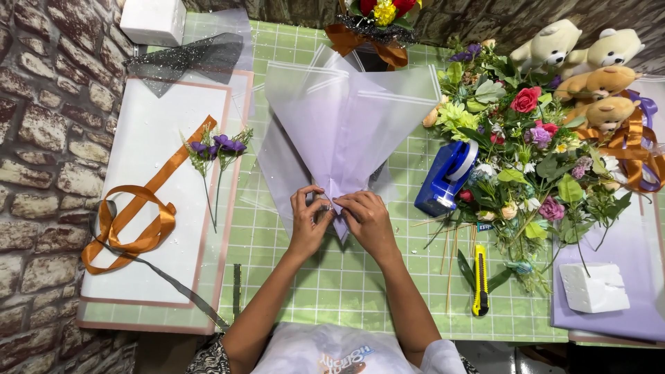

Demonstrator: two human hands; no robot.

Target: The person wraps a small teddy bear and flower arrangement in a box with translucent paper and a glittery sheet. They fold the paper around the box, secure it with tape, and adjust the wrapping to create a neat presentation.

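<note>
At the near edge, the person's forearms come in over the green gridded surface [360, 291], and both hands meet at the pointed near end of a fan of lilac wrapping sheets [346, 118] lying at the middle of the surface. The left hand [308, 218] pinches the folded tip, its grip narrow, fingertips pressed on the paper; the right hand [367, 220] lies just beside it, fingers curled down on the same fold, so each grip is closed on the sheets. The sheets look thin, light and half see-through, soft enough to crease yet springy and probably slippery, so they would likely handle best pinched at the gathered point, where the layers overlap, not at the loose far edges. To the near right lie a yellow utility knife [479, 280] and a white foam block [594, 287] on a lilac sheet; to the left, an orange ribbon [135, 215] loops over a white board [159, 201], beside a small sprig of purple flowers [218, 149]. Farther right, a blue tape dispenser [447, 176] touches a heap of mixed artificial flowers [526, 152], with plush bears [589, 62] beyond. At the far edge, a finished bouquet [377, 21] is cut off by the frame, and a dark glittered net [187, 59] lies far left. What the fingertips hold beneath the fold is hidden, and how many sheets are stacked is hard to make out.
</note>
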